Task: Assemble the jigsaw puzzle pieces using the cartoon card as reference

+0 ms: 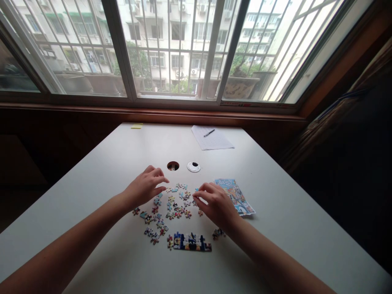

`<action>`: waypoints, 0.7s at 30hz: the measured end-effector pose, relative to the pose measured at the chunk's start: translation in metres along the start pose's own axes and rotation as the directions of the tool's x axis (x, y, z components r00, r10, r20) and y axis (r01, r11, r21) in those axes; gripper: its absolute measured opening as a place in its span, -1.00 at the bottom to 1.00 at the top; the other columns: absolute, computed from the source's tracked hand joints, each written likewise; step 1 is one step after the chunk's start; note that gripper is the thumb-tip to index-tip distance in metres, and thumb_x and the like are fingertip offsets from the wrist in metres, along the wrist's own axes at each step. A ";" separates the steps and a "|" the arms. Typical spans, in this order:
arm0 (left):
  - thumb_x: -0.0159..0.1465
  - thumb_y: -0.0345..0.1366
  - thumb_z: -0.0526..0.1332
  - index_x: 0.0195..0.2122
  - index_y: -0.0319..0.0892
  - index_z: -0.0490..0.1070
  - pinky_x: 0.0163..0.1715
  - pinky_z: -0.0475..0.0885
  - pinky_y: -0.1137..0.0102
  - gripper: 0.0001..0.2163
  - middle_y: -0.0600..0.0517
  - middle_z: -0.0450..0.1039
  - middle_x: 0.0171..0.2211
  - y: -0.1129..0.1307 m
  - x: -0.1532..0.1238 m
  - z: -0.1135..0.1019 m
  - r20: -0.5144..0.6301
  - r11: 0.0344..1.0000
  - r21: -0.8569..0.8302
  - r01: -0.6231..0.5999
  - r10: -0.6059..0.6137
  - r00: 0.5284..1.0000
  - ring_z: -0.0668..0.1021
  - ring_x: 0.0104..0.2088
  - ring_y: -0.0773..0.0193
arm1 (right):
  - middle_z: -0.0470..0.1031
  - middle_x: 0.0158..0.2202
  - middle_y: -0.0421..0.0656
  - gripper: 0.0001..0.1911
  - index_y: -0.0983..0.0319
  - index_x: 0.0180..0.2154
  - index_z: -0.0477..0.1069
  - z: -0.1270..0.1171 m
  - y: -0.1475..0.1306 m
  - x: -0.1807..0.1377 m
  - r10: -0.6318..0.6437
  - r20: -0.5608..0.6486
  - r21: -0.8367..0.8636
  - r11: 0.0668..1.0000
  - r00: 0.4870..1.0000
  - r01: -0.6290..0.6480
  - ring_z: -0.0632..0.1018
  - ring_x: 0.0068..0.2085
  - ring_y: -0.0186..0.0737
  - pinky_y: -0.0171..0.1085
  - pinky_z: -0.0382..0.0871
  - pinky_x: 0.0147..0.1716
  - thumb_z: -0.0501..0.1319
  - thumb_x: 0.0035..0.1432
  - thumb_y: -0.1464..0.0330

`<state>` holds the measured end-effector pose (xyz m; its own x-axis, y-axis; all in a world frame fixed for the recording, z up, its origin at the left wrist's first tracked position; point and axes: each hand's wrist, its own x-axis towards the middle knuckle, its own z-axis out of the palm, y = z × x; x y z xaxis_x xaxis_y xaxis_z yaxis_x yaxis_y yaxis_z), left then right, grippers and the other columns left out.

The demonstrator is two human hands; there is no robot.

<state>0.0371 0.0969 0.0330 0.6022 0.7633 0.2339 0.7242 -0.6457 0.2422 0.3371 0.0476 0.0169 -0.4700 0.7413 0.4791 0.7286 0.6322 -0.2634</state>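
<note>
Several loose jigsaw pieces (171,206) lie scattered on the white table (122,253) in front of me. A short joined strip of pieces (192,241) sits nearest me. My left hand (144,188) hovers over the left side of the scatter, fingers curled loosely and apart, holding nothing I can see. My right hand (216,204) rests at the right side of the scatter with its fingertips pinched together over a piece; what they hold is too small to name. A colourful picture card (235,196) lies just right of my right hand.
A sheet of paper (211,139) with a pen (209,132) lies at the table's far side, with a yellow sticky note (136,126) to its left. A cable hole (173,165) and its white cap (194,166) sit mid-table. A barred window runs behind.
</note>
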 end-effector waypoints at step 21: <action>0.34 -0.37 0.19 -0.27 -0.15 0.42 -0.30 0.41 0.33 -0.95 0.01 0.51 -0.29 0.001 0.021 0.013 0.066 0.981 -0.190 0.033 -0.021 0.998 0.50 -0.28 0.22 | 0.54 -0.27 -0.14 -0.88 0.17 -0.24 0.62 -0.030 0.015 0.010 0.110 -0.077 0.149 0.984 0.991 -0.097 0.54 -0.30 -0.23 -0.21 0.40 -0.26 0.27 0.28 0.41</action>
<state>0.0549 0.1126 0.0259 0.6078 0.7765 0.1662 0.6667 -0.6127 0.4244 0.3585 0.0580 0.0423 -0.3475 0.7866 0.5105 0.6885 0.5836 -0.4306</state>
